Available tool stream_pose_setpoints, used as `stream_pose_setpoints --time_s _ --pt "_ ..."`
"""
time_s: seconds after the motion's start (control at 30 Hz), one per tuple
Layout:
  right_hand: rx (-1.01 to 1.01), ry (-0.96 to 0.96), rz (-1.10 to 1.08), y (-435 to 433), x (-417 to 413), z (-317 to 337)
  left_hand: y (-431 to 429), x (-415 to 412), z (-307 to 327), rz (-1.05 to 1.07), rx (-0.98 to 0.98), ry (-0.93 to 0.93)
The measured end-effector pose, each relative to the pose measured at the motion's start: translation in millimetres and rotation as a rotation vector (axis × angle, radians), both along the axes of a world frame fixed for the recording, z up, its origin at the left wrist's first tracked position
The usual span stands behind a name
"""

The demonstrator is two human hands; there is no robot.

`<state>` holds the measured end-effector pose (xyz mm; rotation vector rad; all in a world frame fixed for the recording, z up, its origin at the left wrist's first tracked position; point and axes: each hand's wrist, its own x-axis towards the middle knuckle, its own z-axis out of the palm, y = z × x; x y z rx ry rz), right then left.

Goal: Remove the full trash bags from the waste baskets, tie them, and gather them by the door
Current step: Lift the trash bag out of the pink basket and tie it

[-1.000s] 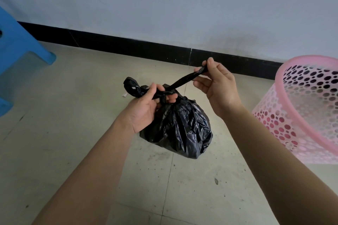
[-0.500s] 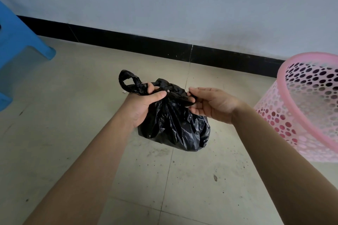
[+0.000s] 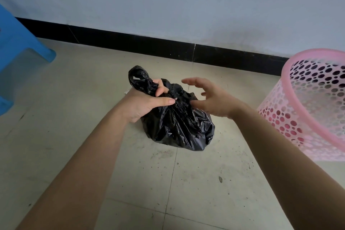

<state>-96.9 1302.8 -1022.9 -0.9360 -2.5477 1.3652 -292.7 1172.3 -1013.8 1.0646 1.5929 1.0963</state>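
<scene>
A full black trash bag (image 3: 179, 127) sits on the tiled floor in the middle of the view, its neck bunched and knotted. My left hand (image 3: 147, 102) grips the neck, with one twisted handle loop sticking up past my fingers. My right hand (image 3: 211, 97) hovers just right of the knot with fingers spread, holding nothing. A pink perforated waste basket (image 3: 308, 110) stands at the right edge with no bag in it.
A blue plastic stool (image 3: 20, 46) stands at the far left. The wall with a black baseboard (image 3: 149, 45) runs across behind the bag. The beige floor tiles (image 3: 205, 183) in front are speckled with dirt.
My right hand pulled one handle strand up and right, brought it down to the knot, then let go and opened. My left hand has kept its grip on the neck.
</scene>
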Motion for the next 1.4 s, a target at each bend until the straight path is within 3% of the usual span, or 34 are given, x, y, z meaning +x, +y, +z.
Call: stream_pose_setpoints --time_s 0.1,0.17,0.27,0.43,0.53,0.67,0.73,0.87,0.97,1.07,1.17,1.33,1.4 --pt "-0.172 0.008 0.116 -9 -10 3 -2 -2 6 -0.043 0.009 0.060" --pt "-0.164 0.022 0.090 -11 -13 -3 -2 -5 4 0.010 0.022 0.045" --pt "-0.168 0.022 -0.002 -11 -14 -9 -1 -7 -10 0.221 0.054 0.095" --pt "-0.196 0.003 0.060 -21 -17 -10 2 10 -32 0.616 0.126 0.371" --pt "-0.195 -0.025 0.076 -26 -18 -10 5 14 -40 0.598 0.190 0.478" --pt "-0.207 0.032 0.035 -30 -14 -7 6 10 -46 0.524 0.197 0.475" --pt "-0.120 -0.043 0.089 -31 -17 -7 6 9 -45 0.514 0.156 0.344" --pt "0.010 -0.134 0.039 -32 -24 -13 4 13 -33 0.540 0.003 -0.280" --pt "0.022 -0.105 -0.070 -33 -22 -21 3 10 -27 0.485 -0.063 -0.491" --pt "0.184 -0.168 -0.094 -32 -20 -25 1 9 -27 0.438 -0.110 -0.600" --pt "0.316 -0.138 -0.078 -30 -18 -26 -1 9 -21 0.419 -0.079 -0.671" --pt "0.309 -0.040 -0.104 -30 -15 -31 3 4 -20 0.395 -0.062 -0.278" --pt "0.251 -0.028 -0.116 -30 -15 -31 0 -3 -20 0.318 -0.083 -0.230"
